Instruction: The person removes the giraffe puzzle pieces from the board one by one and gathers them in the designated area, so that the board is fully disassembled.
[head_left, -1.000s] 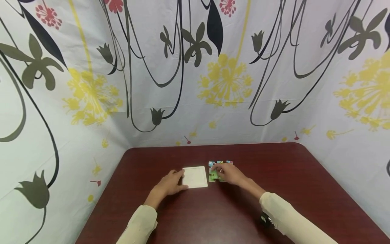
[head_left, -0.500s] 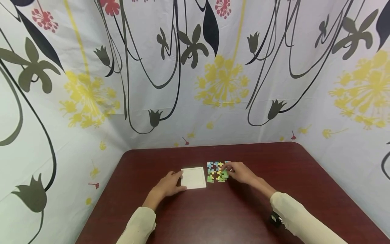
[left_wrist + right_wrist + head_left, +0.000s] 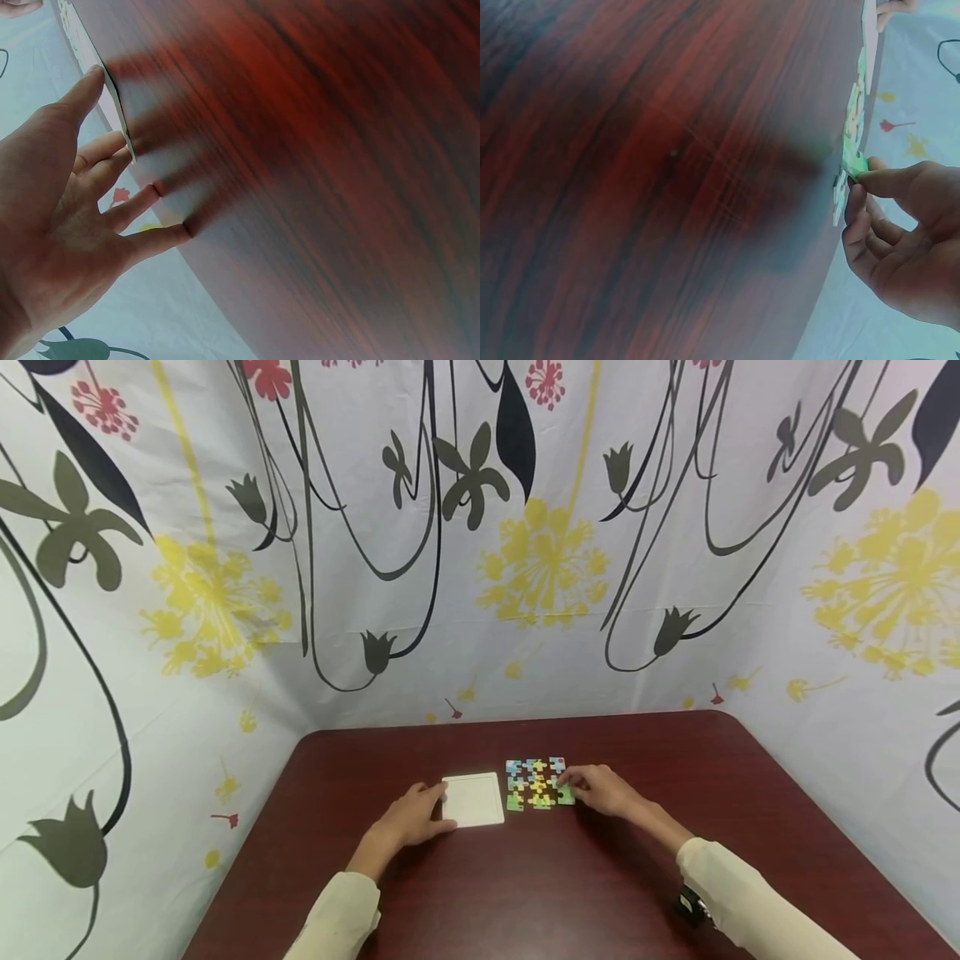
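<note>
A white square puzzle tray (image 3: 472,800) lies flat on the table. My left hand (image 3: 412,815) rests at its left side, fingers extended, with the thumb at the near edge; in the left wrist view the thumb and nearer fingers of this hand (image 3: 71,195) touch the tray's edge (image 3: 112,101). Right of the tray several jigsaw pieces (image 3: 516,783) in blue, yellow and green are laid out in rough rows. My right hand (image 3: 606,792) is at the right end of these rows. Between its thumb and forefinger it pinches a green jigsaw piece (image 3: 855,159), tilted in the right wrist view.
The dark red-brown wooden table (image 3: 487,893) has rounded far corners. A white cloth (image 3: 450,568) with floral print hangs behind it and at both sides. On the right forearm, a dark wrist device (image 3: 692,906) shows beneath the pale sleeve (image 3: 750,893).
My right hand has moved right with the green jigsaw piece, uncovering the other pieces. My left hand stays by the tray. The head view has shifted slightly.
</note>
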{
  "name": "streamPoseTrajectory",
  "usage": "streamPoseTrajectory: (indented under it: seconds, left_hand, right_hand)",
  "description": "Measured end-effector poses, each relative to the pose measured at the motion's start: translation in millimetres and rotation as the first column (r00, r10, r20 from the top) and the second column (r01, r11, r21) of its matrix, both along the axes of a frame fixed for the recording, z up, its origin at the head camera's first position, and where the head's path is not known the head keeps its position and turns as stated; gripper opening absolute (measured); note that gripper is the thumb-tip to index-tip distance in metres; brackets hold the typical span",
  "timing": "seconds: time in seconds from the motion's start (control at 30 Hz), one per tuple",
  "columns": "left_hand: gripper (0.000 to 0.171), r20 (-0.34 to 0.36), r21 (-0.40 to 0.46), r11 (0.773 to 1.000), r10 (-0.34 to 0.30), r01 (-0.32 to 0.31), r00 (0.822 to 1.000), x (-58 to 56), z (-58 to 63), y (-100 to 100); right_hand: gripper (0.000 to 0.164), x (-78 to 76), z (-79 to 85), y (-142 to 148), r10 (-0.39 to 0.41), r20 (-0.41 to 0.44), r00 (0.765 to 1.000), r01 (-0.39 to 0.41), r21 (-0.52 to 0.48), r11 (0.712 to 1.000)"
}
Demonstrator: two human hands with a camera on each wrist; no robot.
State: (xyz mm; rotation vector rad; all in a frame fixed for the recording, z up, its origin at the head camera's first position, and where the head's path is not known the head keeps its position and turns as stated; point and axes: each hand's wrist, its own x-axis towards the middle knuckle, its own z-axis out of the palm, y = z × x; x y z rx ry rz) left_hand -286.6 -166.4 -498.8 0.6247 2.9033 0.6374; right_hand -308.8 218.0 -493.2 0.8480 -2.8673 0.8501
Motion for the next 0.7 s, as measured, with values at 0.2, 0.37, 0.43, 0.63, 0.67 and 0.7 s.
streamPoseTrajectory:
  seconds: [0.2, 0.37, 0.43, 0.63, 0.67, 0.7]
  left_hand:
    - [0.057, -0.014, -0.001, 1.0, 0.005, -0.005, 1.0, 0.4, 0.5, -2.2]
    - [0.057, -0.011, 0.002, 1.0, 0.012, -0.012, 1.0, 2.7, -0.4, -2.0]
    - [0.056, -0.008, 0.001, 1.0, 0.011, -0.011, 1.0, 3.8, -0.9, -1.5]
    - [0.055, -0.016, -0.001, 1.0, 0.01, -0.01, 1.0, 2.0, 0.3, 0.3]
    - [0.055, -0.016, -0.002, 1.0, 0.011, -0.011, 1.0, 1.5, 0.7, 0.2]
    - [0.055, -0.015, -0.005, 1.0, 0.013, -0.013, 1.0, 1.1, 1.0, -0.1]
  right_hand:
    - [0.023, 0.5, -3.3, -2.7, 0.005, -0.005, 1.0, -0.005, 0.005, 1.0]
    - [0.024, 1.9, -4.0, -5.0, -0.011, 0.003, 1.0, 0.011, 0.015, 1.0]
    - [0.025, 2.2, -4.8, -5.2, -0.021, 0.012, 1.0, 0.021, 0.018, 1.0]
    - [0.026, 1.2, -8.6, -4.2, -0.019, -0.017, 1.0, 0.02, 0.021, 1.0]
    - [0.026, 0.9, -8.9, -4.2, -0.019, -0.022, 1.0, 0.019, 0.022, 1.0]
    - [0.026, 0.5, -9.2, -4.4, -0.018, -0.026, 0.999, 0.019, 0.024, 1.0]
